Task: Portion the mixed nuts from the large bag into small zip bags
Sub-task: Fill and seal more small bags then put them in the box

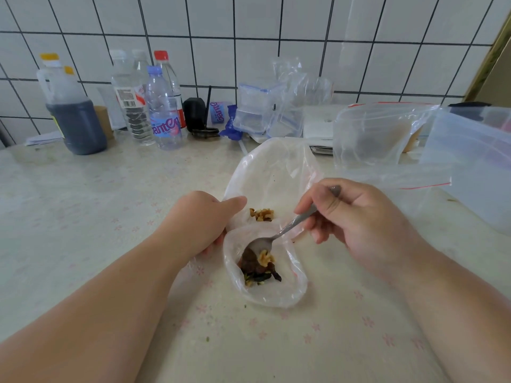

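Thin clear plastic, limp and creased: both bags will sag shut the moment you let go. The small bag lies open-mouthed on the table just in front of you, a little heap of mixed nuts and dark dried pieces inside. The large bag lies just behind it, its mouth towards you, with only a small clump of walnuts showing near its lip.

Your left hand pinches the near bag's left rim, thumb stretched towards the large bag. Your right hand is curled round the handle of a metal spoon, bowl dipped into the small bag, touching the heap.

Handling, as a guess: film is slick and weightless, so take it by the rim and hold the mouth wide; the zip strip looks like the stiffest place to grip. Nuts are light, loose and quick to roll, and some crumbs lie on the table. Keep the spoon level and low.

Behind: bottles, a dark jug, spare zip bags.
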{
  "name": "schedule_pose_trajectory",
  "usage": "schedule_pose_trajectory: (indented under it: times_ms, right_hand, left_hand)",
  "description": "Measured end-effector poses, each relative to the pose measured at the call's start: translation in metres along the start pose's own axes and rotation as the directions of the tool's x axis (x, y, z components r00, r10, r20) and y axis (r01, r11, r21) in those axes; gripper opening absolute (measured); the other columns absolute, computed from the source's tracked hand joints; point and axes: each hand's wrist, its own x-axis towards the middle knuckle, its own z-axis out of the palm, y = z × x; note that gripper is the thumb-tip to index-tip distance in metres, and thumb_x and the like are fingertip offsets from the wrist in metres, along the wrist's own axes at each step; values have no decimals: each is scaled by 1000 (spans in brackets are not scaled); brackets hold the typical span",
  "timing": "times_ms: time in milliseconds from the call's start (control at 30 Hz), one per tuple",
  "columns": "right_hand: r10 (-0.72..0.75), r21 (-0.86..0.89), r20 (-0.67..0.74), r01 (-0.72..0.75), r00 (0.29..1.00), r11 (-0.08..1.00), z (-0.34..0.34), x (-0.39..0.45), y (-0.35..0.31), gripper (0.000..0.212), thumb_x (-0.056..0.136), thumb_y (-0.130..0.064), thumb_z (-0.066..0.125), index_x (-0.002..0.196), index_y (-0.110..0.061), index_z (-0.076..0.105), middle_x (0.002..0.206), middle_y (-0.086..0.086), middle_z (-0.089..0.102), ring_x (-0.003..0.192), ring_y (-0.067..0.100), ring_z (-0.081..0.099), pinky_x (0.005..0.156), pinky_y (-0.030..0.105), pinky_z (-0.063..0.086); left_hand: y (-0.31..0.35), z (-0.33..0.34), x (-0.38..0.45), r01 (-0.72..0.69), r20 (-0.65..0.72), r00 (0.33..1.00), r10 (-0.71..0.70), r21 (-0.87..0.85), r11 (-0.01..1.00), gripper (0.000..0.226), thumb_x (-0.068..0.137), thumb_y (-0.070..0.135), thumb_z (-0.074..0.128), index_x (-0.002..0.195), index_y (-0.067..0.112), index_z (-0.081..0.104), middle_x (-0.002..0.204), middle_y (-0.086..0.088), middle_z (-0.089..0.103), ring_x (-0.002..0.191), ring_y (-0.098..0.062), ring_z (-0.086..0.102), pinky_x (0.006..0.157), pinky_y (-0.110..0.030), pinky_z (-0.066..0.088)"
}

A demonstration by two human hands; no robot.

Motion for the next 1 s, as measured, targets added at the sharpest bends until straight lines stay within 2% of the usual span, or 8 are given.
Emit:
schedule_pose_trajectory:
  times_ms: [200,267,367,533,700,867,933,1000]
  right_hand:
    - [-122,-61,117,130,986,990,-4,-4,-3,34,91,-44,55,87,-16,74,76,10,69,64,18,62,63,23,49]
    - [-135,28,22,134,991,991,-5,-3,-3,31,91,-41,57,83,-17,75,74,15,68,61,17,61,60,22,49]
    - [-72,145,-251,111,965,983,-6,1,-3,30,92,-38,58,75,-20,75,66,9,66,55,15,59,55,23,48]
    - [-52,-203,-539,-70,841,977,-7,5,4,31,98,-41,56,78,-23,72,67,-2,72,58,10,66,68,35,57]
    - [-28,-469,-500,-244,866,849,-3,7,16,31,92,-52,49,82,-29,68,67,-21,71,65,0,66,68,32,50]
    - [130,-184,-453,-235,882,954,2,12,27,26,84,-46,53,80,-30,73,73,-7,76,69,14,74,86,53,56]
    - [153,-117,-446,-227,882,967,3,13,31,22,84,-46,53,84,-36,73,75,-3,76,70,16,75,88,54,56]
    - [151,-84,-436,-207,887,975,4,13,32,21,85,-43,55,85,-34,73,77,-1,76,72,18,75,88,53,56]
  left_hand:
    - [0,0,-2,-50,32,998,49,11,999,37,80,56,68,80,20,75,67,-2,75,55,-17,67,53,-27,54]
    - [-1,0,-2,-62,36,997,62,-2,998,28,83,52,69,82,24,73,71,1,74,63,-18,70,53,-27,54]
    - [-1,1,-2,-95,20,995,95,-24,995,22,84,47,66,83,26,71,64,4,73,59,-16,70,46,-25,52]
    - [-2,5,-1,-139,-39,990,137,-67,988,14,89,40,62,83,28,67,66,7,70,39,-2,61,31,-13,39]
    - [-2,5,-1,-164,-56,986,158,-104,981,12,95,45,57,87,37,55,76,12,67,49,6,63,28,-14,39]
    - [-1,3,-3,-198,-20,980,197,-148,969,9,100,47,51,91,43,51,66,28,69,50,1,67,30,-14,42]
    - [-1,2,-5,-220,-2,975,223,-168,961,7,101,47,50,94,44,51,67,41,62,50,0,67,31,-14,41]
    - [0,1,-7,-232,0,972,235,-162,959,6,101,47,50,97,43,53,68,38,65,51,-3,68,32,-15,44]
